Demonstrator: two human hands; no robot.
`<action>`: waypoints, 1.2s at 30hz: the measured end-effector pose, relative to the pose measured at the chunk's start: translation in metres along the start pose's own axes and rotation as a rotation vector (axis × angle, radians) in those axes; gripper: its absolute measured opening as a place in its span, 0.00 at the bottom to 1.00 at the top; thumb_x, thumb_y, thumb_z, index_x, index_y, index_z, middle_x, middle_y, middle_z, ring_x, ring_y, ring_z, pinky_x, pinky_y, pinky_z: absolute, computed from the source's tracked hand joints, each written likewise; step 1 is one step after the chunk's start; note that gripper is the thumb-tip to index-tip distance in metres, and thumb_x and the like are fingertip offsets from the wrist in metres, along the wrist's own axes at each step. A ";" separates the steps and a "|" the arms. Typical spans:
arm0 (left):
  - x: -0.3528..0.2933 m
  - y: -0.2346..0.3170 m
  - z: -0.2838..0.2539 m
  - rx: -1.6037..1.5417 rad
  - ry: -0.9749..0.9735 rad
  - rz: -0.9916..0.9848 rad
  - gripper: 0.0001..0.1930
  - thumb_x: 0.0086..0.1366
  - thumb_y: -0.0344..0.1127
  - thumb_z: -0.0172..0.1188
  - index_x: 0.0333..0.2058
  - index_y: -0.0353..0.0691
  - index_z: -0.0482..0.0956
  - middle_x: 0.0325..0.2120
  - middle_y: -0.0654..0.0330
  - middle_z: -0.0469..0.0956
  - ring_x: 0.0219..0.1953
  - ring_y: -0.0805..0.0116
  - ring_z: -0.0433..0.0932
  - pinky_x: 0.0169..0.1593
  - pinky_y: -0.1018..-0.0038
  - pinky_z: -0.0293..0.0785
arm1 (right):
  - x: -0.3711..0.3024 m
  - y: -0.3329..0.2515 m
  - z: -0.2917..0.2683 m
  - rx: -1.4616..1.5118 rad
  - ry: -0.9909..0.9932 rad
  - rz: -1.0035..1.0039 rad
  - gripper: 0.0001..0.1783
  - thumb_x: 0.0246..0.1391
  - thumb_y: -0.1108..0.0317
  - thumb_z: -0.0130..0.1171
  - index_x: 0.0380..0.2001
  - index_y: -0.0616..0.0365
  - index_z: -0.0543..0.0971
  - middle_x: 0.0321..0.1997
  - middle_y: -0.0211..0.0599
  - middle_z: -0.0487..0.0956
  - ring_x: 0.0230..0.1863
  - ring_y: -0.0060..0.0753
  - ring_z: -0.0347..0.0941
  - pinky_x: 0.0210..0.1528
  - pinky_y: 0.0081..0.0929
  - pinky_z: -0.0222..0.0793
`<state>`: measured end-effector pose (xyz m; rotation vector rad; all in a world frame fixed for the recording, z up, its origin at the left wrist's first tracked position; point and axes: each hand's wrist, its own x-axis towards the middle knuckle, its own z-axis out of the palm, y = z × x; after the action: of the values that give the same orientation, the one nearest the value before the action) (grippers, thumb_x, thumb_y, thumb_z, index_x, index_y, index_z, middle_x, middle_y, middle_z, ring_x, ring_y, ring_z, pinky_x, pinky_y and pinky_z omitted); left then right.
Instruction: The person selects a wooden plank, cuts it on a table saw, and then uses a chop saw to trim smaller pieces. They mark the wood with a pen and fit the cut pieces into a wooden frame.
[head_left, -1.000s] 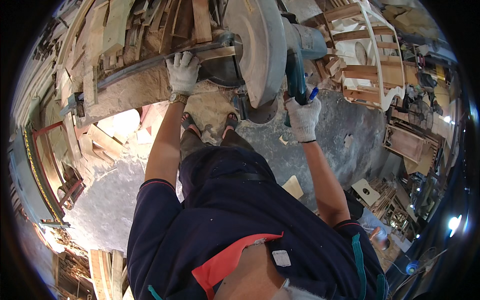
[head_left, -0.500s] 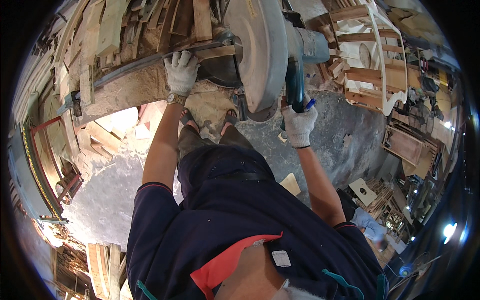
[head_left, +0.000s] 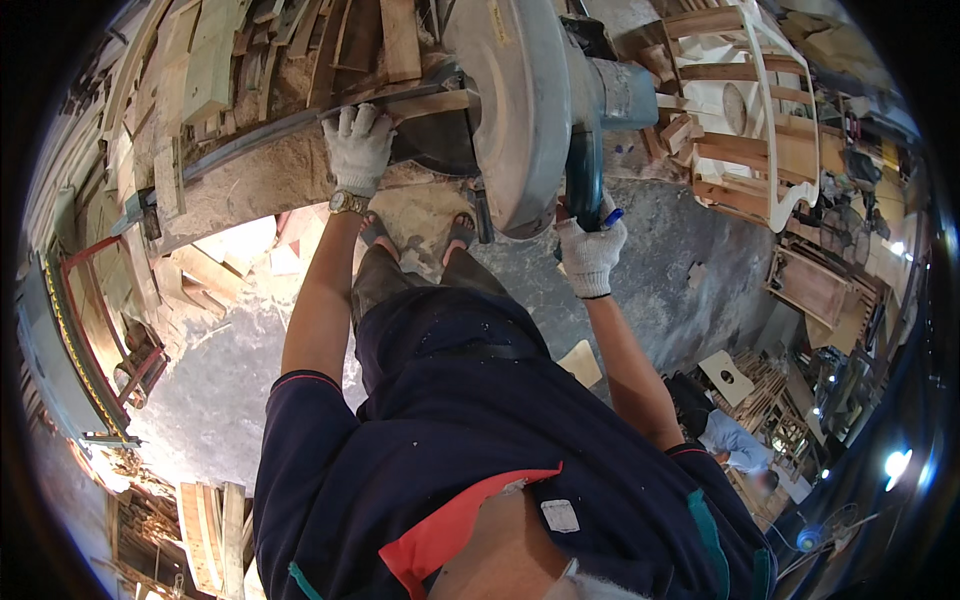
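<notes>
My left hand, in a white knit glove, is closed over a wooden strip that lies across the miter saw's bed, to the left of its grey guard. The strip's far end passes behind the guard. My right hand, gloved too, is wrapped round the lower end of the saw's dark teal handle. A blue pen-like piece sticks out by its fingers. The blade is mostly hidden by the guard.
Offcuts and boards pile up behind the sawdusty bench. A white-edged wooden frame stands at the far right. Wood scraps lie on the floor at left. Another person is bent over at the lower right.
The saw head has come slightly down and to the left, with my right hand moving along on its handle. My left hand stays on the wooden strip, almost unmoved.
</notes>
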<state>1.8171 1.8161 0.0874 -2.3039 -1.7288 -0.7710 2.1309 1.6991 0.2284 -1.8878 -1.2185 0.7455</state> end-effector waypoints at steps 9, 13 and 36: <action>-0.001 0.000 -0.001 0.018 0.000 -0.010 0.12 0.50 0.41 0.70 0.35 0.50 0.83 0.39 0.63 0.75 0.48 0.58 0.73 0.51 0.49 0.68 | -0.001 0.041 0.016 0.011 0.005 -0.079 0.15 0.45 0.74 0.67 0.41 0.60 0.81 0.32 0.31 0.82 0.31 0.25 0.77 0.37 0.25 0.74; 0.000 0.000 -0.002 0.021 -0.014 -0.012 0.12 0.52 0.42 0.69 0.36 0.50 0.84 0.40 0.62 0.75 0.50 0.57 0.73 0.53 0.48 0.67 | 0.003 0.061 0.021 -0.030 -0.027 -0.101 0.18 0.48 0.81 0.61 0.45 0.62 0.82 0.38 0.32 0.84 0.37 0.23 0.80 0.40 0.23 0.76; -0.103 0.060 -0.069 -0.329 -0.194 -0.353 0.18 0.66 0.35 0.63 0.51 0.33 0.74 0.53 0.41 0.76 0.53 0.40 0.76 0.57 0.57 0.73 | 0.084 -0.183 -0.109 0.094 -0.102 -0.229 0.23 0.70 0.50 0.53 0.45 0.63 0.80 0.30 0.38 0.84 0.25 0.29 0.83 0.23 0.25 0.75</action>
<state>1.8319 1.6805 0.1069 -2.3700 -2.2906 -0.9840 2.1603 1.7942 0.4350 -1.6184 -1.4099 0.7671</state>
